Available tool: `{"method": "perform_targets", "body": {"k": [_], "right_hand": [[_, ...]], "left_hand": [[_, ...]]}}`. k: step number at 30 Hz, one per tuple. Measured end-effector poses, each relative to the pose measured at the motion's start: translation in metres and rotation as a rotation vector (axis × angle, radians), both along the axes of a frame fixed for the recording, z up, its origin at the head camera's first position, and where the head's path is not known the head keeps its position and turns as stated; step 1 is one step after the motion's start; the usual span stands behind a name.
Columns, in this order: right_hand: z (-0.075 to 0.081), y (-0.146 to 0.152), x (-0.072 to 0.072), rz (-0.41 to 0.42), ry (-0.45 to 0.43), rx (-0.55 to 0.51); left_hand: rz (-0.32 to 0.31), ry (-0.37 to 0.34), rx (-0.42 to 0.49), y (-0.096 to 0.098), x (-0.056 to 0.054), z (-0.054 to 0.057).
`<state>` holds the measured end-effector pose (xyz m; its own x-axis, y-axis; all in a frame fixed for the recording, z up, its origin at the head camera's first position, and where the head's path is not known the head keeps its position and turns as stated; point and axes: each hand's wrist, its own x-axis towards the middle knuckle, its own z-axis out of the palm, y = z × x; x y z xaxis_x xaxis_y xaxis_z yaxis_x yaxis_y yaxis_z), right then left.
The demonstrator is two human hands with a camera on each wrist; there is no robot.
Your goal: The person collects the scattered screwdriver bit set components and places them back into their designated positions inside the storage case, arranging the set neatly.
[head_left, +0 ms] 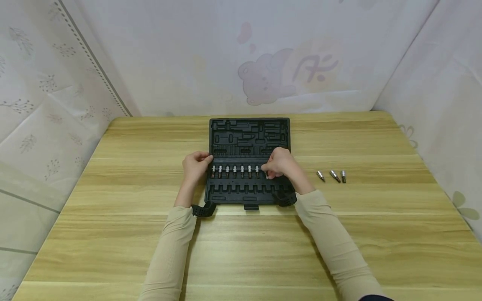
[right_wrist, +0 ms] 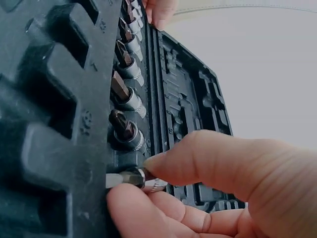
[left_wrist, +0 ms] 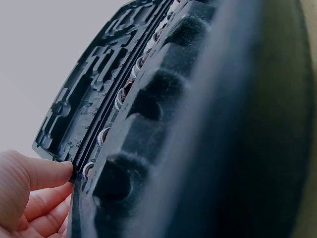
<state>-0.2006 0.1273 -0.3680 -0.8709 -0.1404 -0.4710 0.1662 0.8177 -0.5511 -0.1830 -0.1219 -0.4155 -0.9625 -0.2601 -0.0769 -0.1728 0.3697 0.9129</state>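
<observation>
An opened black plastic tool case (head_left: 244, 199) lies on the table, its lid section folded back on the far side. Several silver bit sockets with brownish tips (head_left: 235, 169) fill slots in a row across its near half. At the row's right end my right hand (head_left: 281, 162) pinches another bit socket (right_wrist: 131, 177) between thumb and fingers, low at its slot. Its far end is partly hidden by the fingers. My left hand (head_left: 194, 165) grips the left edge of the case near the hinge, thumb on top and fingers outside.
To the right of the case, three loose bit sockets (head_left: 334, 176) lie on the wooden table (head_left: 248, 251). A latch (head_left: 251, 207) sticks out from the case's front edge. Patterned curtains (head_left: 180, 62) hang behind and on both sides. Black wrist straps (head_left: 203, 210) sit close to the case's front.
</observation>
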Motion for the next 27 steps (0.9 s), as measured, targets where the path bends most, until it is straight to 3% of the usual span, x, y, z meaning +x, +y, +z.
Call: {"method": "perform_targets", "body": {"k": [12,27], "right_hand": [[0.001,0.007,-0.011,-0.031,-0.175,-0.060],[0.004,0.005,-0.039,0.095,-0.287,0.155]], "left_hand": [[0.003,0.006,-0.010,0.001,0.001,-0.001],[-0.005,0.009,-0.006,0.002,0.001,-0.001]]}}
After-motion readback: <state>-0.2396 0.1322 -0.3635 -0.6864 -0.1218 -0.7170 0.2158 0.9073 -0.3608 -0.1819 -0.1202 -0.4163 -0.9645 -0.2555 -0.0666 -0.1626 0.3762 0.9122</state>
